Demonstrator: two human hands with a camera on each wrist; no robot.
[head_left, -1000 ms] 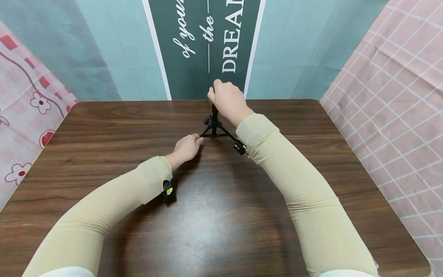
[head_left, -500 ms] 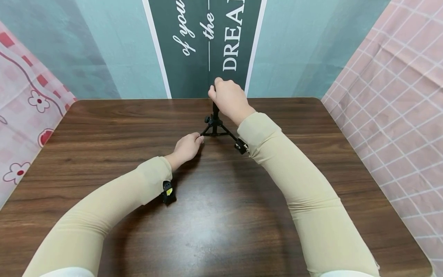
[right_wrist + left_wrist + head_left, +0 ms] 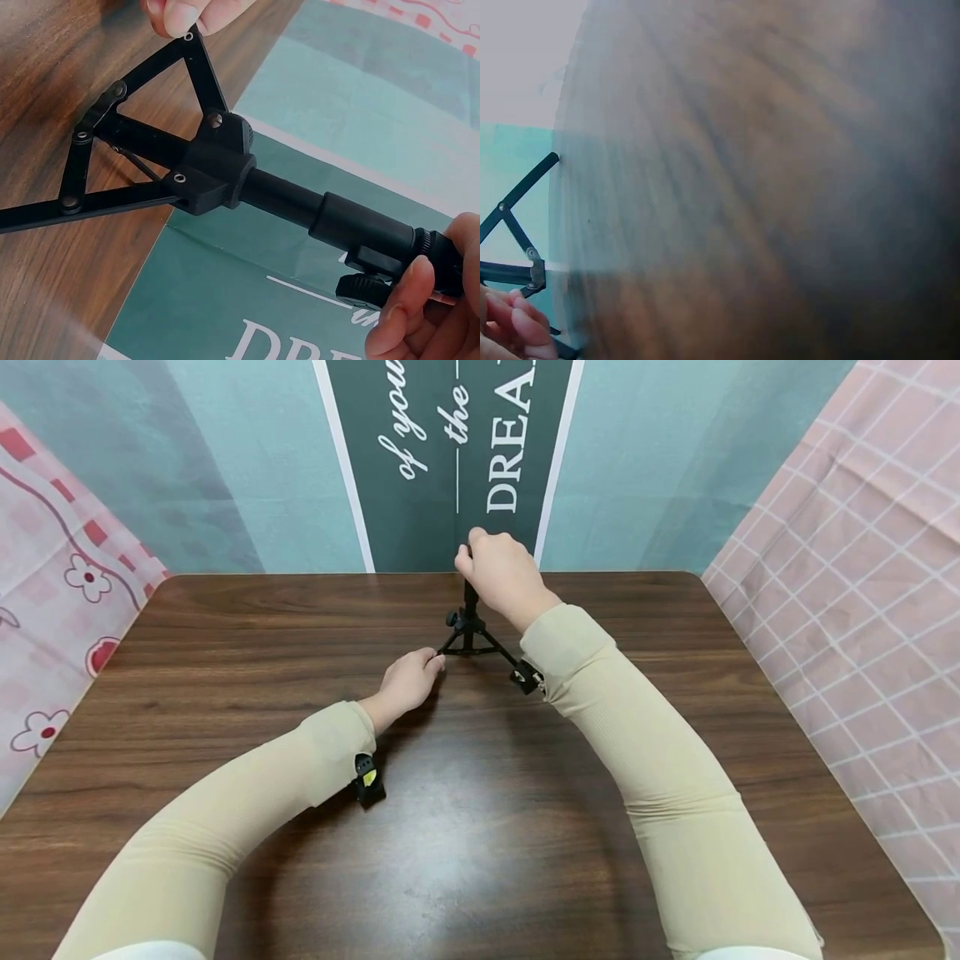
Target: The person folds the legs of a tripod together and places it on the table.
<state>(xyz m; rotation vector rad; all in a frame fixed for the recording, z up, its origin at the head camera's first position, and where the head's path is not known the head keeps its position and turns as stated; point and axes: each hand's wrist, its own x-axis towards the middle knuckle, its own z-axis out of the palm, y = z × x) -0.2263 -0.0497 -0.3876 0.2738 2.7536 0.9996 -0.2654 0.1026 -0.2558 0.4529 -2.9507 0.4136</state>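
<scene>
A small black tripod (image 3: 470,625) stands upright near the back of the table with its legs spread. My right hand (image 3: 508,578) grips the top of its centre column. In the right wrist view, fingers (image 3: 409,300) curl round the column's upper end beside a black knob (image 3: 363,290), and the leg hub (image 3: 217,169) shows lower down. Low on the left side, my left hand (image 3: 408,681) pinches one leg between thumb and fingertips. Part of that hand shows in the left wrist view, its fingers (image 3: 529,326) against the black leg joint.
The tripod stands on a dark wood-grain table (image 3: 450,827). Behind it hangs a teal cloth (image 3: 262,460) with a dark green lettered panel. Pink patterned cloth (image 3: 67,593) borders the left side, and pink checked cloth (image 3: 862,610) the right.
</scene>
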